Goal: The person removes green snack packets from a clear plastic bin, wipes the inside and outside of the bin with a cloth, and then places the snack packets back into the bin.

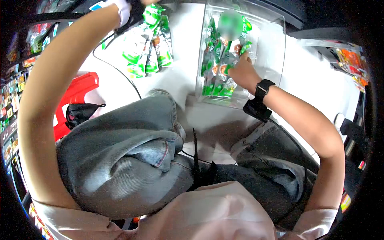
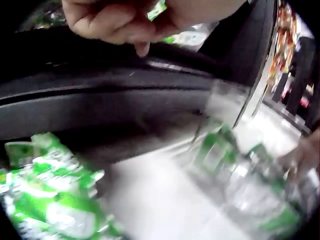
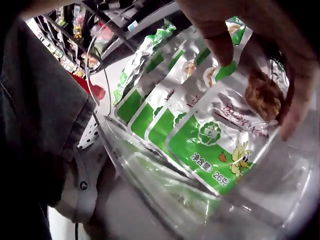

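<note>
My right hand [image 1: 245, 74] reaches into a clear plastic bin [image 1: 282, 60] and grips a green-and-silver snack packet [image 3: 220, 135], with thumb and fingers on either side of its upper part. Similar packets [image 1: 216, 82] stand in a row beside it, overlapping. My left hand [image 2: 120, 22] is raised near the dark shelf edge, mostly cut off at the top of the head view. In the left wrist view its fingers look curled, with a bit of green showing beside them; I cannot tell whether they hold it. Below that hand lies a pile of green packets [image 1: 148, 52].
A red plastic stool [image 1: 84, 86] with a black pouch [image 1: 82, 114] is at the left. Shelves of packaged goods [image 1: 352, 64] line both sides. A thin black cable [image 1: 120, 76] crosses the white floor. My knees are close to the bin.
</note>
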A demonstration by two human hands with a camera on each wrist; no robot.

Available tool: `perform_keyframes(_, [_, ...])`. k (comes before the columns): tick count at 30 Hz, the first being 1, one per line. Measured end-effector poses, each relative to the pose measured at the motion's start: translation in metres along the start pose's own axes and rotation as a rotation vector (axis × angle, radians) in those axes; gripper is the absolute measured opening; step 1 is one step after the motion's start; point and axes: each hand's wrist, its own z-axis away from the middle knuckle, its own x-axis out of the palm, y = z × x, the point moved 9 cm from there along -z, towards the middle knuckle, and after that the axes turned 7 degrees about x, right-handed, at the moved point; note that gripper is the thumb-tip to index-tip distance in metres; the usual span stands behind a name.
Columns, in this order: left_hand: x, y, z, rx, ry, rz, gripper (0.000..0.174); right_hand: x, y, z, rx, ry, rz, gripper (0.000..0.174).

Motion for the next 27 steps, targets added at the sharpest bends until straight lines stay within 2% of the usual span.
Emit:
perform_keyframes(2, [0.071, -0.065, 0.046, 0.056, -0.591, -0.309, 0.039, -0.002, 0.003, 0.0, 0.036, 0.034, 0.017, 0.096])
perform_keyframes(4, [0.083, -0.072, 0.1, -0.001, -1.029, -0.511, 0.056, -0.001, 0.005, -0.001, 0.065, 0.006, 0.014, 0.099])
perform_keyframes(6, [0.067, -0.068, 0.115, -0.109, -0.929, -0.479, 0.076, -0.012, 0.0, 0.004, 0.041, 0.11, -0.124, 0.072])
perform_keyframes(7, [0.07, -0.076, 0.124, -0.215, -1.0, -0.404, 0.093, -0.013, 0.002, 0.007, 0.072, 0.111, -0.21, 0.067])
perform_keyframes(8, [0.071, -0.081, 0.128, -0.196, -0.905, -0.45, 0.095, -0.011, 0.002, 0.007, 0.07, 0.12, -0.215, 0.067])
perform_keyframes(10, [0.074, -0.084, 0.133, -0.309, -0.918, -0.329, 0.097, -0.013, 0.009, 0.005, 0.132, 0.188, -0.156, 0.07])
perform_keyframes(11, [0.077, -0.086, 0.135, -0.352, -0.959, -0.319, 0.097, -0.01, 0.009, 0.005, 0.147, 0.079, -0.209, 0.096])
perform_keyframes(12, [0.08, -0.084, 0.136, -0.382, -0.957, -0.327, 0.092, -0.012, 0.007, 0.006, 0.146, 0.091, -0.211, 0.096])
perform_keyframes(14, [0.075, -0.071, 0.13, -0.318, -0.837, -0.332, 0.088, -0.01, 0.008, 0.008, 0.13, 0.103, -0.22, 0.097])
perform_keyframes(16, [0.079, -0.056, 0.127, -0.235, -0.916, -0.334, 0.088, -0.01, 0.01, 0.004, 0.118, 0.104, -0.207, 0.098])
perform_keyframes(18, [0.081, -0.063, 0.132, -0.297, -0.83, -0.311, 0.09, -0.016, 0.004, 0.006, 0.123, 0.204, -0.154, 0.088])
perform_keyframes(20, [0.091, -0.063, 0.141, -0.3, -0.876, -0.27, 0.098, -0.016, 0.001, 0.01, 0.122, 0.204, -0.154, 0.091])
perform_keyframes(22, [0.098, -0.061, 0.145, -0.255, -0.864, -0.371, 0.097, -0.015, -0.001, 0.012, 0.147, 0.162, -0.227, 0.092])
perform_keyframes(24, [0.097, -0.061, 0.147, -0.394, -0.868, -0.263, 0.09, -0.014, -0.004, 0.013, 0.155, 0.148, -0.241, 0.092])
perform_keyframes(27, [0.108, -0.081, 0.142, -0.385, -0.88, -0.275, 0.084, -0.018, 0.0, 0.013, 0.181, 0.17, -0.238, 0.093])
